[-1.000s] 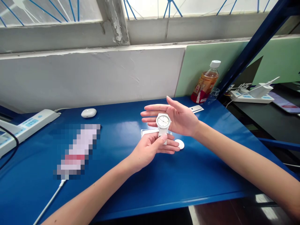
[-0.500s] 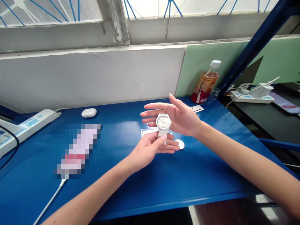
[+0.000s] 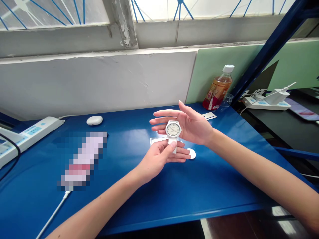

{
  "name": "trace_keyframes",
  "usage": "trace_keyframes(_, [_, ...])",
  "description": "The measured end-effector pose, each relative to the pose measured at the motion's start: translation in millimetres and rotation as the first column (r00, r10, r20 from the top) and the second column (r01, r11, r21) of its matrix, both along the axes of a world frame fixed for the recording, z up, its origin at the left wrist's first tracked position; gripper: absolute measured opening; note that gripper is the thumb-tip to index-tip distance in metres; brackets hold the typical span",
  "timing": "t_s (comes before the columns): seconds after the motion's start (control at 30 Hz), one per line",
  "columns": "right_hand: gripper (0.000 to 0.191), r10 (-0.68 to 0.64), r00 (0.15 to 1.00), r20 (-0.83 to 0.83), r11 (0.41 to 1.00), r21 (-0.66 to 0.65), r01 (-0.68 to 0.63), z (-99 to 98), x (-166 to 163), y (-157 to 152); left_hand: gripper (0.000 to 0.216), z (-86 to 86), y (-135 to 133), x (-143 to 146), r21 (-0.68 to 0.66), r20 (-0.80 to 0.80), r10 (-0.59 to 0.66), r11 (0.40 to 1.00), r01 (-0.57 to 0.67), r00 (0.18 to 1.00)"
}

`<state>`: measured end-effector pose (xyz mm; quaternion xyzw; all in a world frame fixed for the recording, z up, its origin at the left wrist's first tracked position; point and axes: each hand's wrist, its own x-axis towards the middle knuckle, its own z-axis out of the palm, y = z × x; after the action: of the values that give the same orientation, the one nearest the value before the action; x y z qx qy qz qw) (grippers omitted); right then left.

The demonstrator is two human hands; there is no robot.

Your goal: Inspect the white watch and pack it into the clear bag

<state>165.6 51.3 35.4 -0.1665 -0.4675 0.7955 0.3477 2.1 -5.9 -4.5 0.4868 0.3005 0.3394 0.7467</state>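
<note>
A white wristwatch [image 3: 173, 129] with a pale round dial faces up near the middle of the view. My left hand [image 3: 159, 156] pinches its lower strap between thumb and fingers. Just behind the watch is my right hand [image 3: 191, 124], palm turned inward, its fingers stretched out and its thumb raised; whether it touches the watch I cannot tell. Below the fingertips of my left hand a white round disc [image 3: 192, 153] lies on the blue table [image 3: 199, 186]. A flat whitish item [image 3: 154, 140] is mostly hidden behind my left hand.
A drink bottle [image 3: 218, 88] stands at the back right near a flat white card [image 3: 209, 116]. A white earbud case [image 3: 94, 120], a pixelated phone [image 3: 84, 156] with a white cable [image 3: 53, 212] and a power strip [image 3: 32, 132] lie to the left.
Both hands and the watch stay almost in place. The view has shifted very slightly.
</note>
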Motion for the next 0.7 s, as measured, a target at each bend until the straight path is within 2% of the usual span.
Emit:
trace_keyframes(0.27, [0.059,-0.008,0.997,0.073,0.996,0.087,0.001,4.4,2,-2,0.041,2.1,2,1,-0.01,-0.099,0.115,0.993,-0.117,0.988])
trace_keyframes(0.37, [0.059,-0.017,0.996,0.089,0.993,0.114,0.006,4.8,2,-3,0.04,1.1,2,1,0.007,-0.126,0.122,0.992,-0.122,0.984])
trace_keyframes(0.43, [0.056,-0.011,0.997,0.081,0.99,0.142,0.0,5.3,4,-1,0.038,-1.3,1,0,0.086,-0.151,0.143,0.988,-0.131,0.978])
trace_keyframes(0.47, [0.054,-0.021,0.996,0.087,0.986,0.165,0.006,6.3,5,0,0.037,-2.8,1,-1,0.168,-0.182,0.176,0.975,-0.146,0.967])
trace_keyframes(0.5, [0.05,-0.052,0.994,0.098,0.98,0.199,0.031,8.3,6,1,0.035,-4.4,0,-3,0.281,-0.225,0.232,0.945,-0.165,0.946])
trace_keyframes(0.53, [0.045,-0.103,0.988,0.112,0.967,0.244,0.073,11.2,8,2,0.033,-5.8,0,-5,0.421,-0.271,0.315,0.889,-0.182,0.91])
trace_keyframes(0.6, [0.032,-0.252,0.959,0.127,0.915,0.355,0.193,19.2,14,3,0.027,-7.6,0,-10,0.672,-0.333,0.49,0.723,-0.161,0.806])
trace_keyframes(0.7, [0.029,-0.416,0.899,0.139,0.818,0.488,0.304,28.9,26,-3,0.024,-7.3,2,-15,0.856,-0.291,0.658,0.503,-0.118,0.694])
